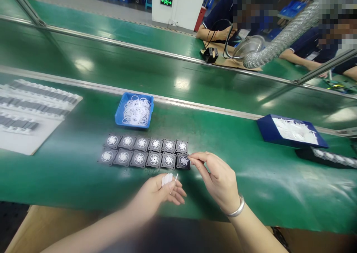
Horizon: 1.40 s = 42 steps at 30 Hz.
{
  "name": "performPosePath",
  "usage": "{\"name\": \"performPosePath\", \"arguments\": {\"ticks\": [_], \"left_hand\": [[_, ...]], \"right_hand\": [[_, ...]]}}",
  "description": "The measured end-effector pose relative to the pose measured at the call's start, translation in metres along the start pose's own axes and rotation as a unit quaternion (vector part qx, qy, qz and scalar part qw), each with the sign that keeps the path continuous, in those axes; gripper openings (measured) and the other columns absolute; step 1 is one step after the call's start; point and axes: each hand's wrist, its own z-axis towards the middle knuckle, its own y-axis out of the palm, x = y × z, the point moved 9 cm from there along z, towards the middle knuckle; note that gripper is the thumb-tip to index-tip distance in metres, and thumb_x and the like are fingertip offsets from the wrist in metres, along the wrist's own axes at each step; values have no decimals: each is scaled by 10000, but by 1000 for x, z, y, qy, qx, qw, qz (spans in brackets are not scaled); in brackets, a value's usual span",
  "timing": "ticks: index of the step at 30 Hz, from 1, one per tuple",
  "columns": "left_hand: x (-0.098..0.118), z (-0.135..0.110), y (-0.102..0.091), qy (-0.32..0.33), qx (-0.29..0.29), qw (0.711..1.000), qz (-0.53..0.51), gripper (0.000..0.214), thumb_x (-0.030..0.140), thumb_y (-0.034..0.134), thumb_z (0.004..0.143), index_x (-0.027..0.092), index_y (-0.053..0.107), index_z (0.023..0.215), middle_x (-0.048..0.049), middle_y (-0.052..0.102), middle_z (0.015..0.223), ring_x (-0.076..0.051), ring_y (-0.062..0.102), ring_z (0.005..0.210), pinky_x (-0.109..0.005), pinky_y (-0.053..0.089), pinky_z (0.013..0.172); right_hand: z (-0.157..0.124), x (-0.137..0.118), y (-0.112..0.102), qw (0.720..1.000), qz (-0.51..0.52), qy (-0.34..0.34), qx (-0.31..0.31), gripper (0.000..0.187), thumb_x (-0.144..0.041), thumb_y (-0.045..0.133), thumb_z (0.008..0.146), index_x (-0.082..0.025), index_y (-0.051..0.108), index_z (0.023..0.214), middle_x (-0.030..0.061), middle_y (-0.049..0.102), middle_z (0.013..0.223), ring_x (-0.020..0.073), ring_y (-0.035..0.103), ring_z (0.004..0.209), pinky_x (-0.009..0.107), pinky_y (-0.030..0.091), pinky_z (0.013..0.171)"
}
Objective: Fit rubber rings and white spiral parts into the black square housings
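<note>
Two rows of black square parts with white swirl faces (pixel 154 159) lie on the green work surface. My left hand (pixel 164 191), just in front of the rows, is closed on several small white strips (pixel 167 179), palm up; one strip sticks out apart from the rest. My right hand (pixel 214 178) pinches thumb and forefinger together at the right edge of the front-row end part (pixel 183 160). Whatever sits between those fingertips is too small to name. A silver bangle (pixel 237 207) circles my right wrist.
Behind the rows stands a blue bin (pixel 118 115) of white rings. Grey-and-white pieces lie on a white board (pixel 25 145) at left. At right are a dark blue box (pixel 264 132) of white strips and a black tray (pixel 306 156). Co-workers sit beyond the metal rail (pixel 125 44).
</note>
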Motion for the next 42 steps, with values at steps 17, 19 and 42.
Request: {"name": "performPosePath", "arguments": {"ticks": [17, 19, 42], "left_hand": [[5, -4, 1, 17, -19, 999, 35, 382, 460, 510, 962, 109, 660, 959, -133, 705, 984, -240, 685, 977, -359, 566, 837], [6, -4, 2, 22, -26, 999, 34, 370, 467, 519, 955, 115, 635, 947, -115, 700, 930, -203, 696, 847, -326, 571, 761], [10, -11, -18, 60, -19, 994, 87, 407, 507, 441, 974, 136, 545, 1106, -74, 680, 839, -50, 472, 444, -183, 386, 444]], "right_hand": [[3, 3, 2, 998, -50, -25, -23, 118, -291, 635, 910, -204, 561, 937, 59, 636, 854, 185, 594, 771, 333, 498, 701], [6, 2, -21, 998, -54, -4, 38, 170, -297, 667, 886, -199, 555, 967, 59, 595, 870, 174, 548, 741, 322, 478, 677], [55, -7, 37, 999, 47, -7, -19, 65, -199, 620, 920, -210, 684, 924, -8, 745, 880, 118, 687, 793, 237, 525, 765]]}}
